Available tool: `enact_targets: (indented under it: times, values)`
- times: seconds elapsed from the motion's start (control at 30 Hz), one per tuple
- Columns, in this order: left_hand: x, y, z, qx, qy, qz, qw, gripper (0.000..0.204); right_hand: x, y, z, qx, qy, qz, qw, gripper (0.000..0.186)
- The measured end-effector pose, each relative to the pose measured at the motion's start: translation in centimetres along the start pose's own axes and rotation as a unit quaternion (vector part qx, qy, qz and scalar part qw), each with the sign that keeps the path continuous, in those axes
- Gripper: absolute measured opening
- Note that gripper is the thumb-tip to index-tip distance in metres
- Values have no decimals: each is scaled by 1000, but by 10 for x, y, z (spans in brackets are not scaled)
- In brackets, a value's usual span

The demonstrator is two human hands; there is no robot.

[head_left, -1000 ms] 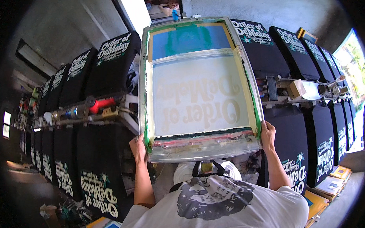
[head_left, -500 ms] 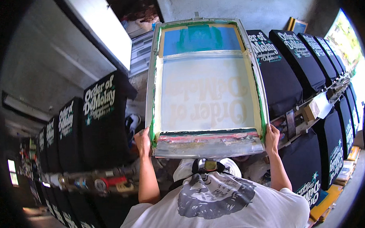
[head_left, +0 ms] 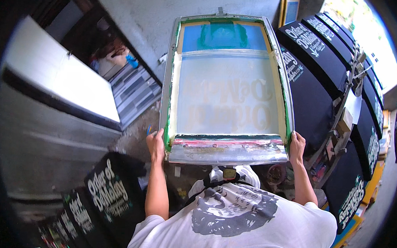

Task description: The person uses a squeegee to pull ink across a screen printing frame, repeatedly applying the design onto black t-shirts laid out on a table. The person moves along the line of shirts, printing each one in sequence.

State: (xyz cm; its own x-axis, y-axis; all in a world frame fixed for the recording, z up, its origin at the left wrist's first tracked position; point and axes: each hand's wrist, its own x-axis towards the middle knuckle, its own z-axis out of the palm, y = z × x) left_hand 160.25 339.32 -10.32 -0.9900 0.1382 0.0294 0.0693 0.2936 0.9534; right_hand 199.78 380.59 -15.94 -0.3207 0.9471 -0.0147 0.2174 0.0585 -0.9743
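Both my hands carry a screen-printing frame (head_left: 227,120) out in front of me, above waist level. Its mesh is pale, with faint mirrored lettering, a blue and green taped band at the far end and green tape along the sides. Smears of red and white ink mark the near bar. My left hand (head_left: 156,144) is closed round the near left corner. At the near right corner my right hand (head_left: 297,147) grips the rim. The fingers beneath the frame are hidden on both sides.
Black printed T-shirts (head_left: 311,95) lie on boards in a long row at the right, beside a rail with small blocks. More black shirts (head_left: 106,186) stand at the lower left. Ahead are a grey wall (head_left: 141,17) and a doorway with a white panel (head_left: 73,80).
I have turned to the right with the frame still in both hands. The doorway has shifted left and down in view, and the left row of shirts has dropped lower.
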Motion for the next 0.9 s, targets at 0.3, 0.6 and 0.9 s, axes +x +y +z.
enact_targets:
  times: [0.3,0.6,0.9]
  values:
    - [156,30,49,-25,-86,30,996,38,4,-18,94,-1,127,14,992,36]
    - [315,88,126,-20,-177,95,979,41,62,-55,164,-31,195,24,980,36]
    - [448,117,201,-32,-252,65,965,37,102,-92,244,-44,261,63,962,36]
